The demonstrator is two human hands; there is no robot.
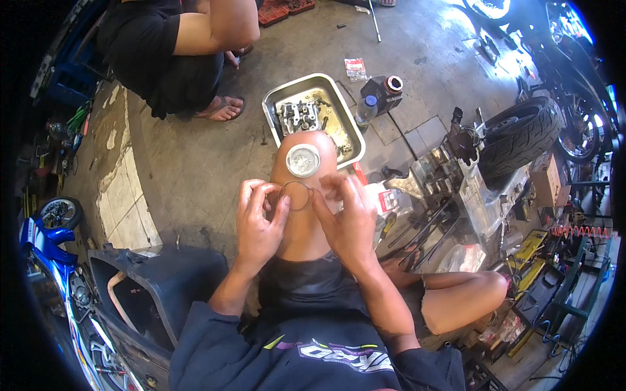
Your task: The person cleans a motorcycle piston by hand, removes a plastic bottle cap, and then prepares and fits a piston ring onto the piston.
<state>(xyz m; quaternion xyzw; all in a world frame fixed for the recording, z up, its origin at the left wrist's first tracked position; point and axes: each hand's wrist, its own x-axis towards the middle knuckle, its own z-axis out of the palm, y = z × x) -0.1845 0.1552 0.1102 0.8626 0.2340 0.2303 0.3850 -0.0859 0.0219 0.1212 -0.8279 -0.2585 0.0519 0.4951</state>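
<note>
A thin dark piston ring (pixel 298 209) is held upright between my two hands, above my raised thigh. My left hand (pixel 259 220) pinches its left side between thumb and fingers. At its right side, my right hand (pixel 351 225) has thumb and forefinger on the ring, with the other fingers curled and slightly blurred. A round silver piston (pixel 303 161) rests crown up on my knee, just beyond the ring. Past the knee stands a metal tray (pixel 358 155), partly hidden by it, with a cylinder head (pixel 300 117) and several small parts inside.
A bottle with a blue cap (pixel 368 111) and a dark container (pixel 385 91) stand right of the tray. An engine block (pixel 450 163) and tyre (pixel 525 137) lie farther right. A person (pixel 189 58) squats at far left. A black plastic housing (pixel 163 280) sits at near left.
</note>
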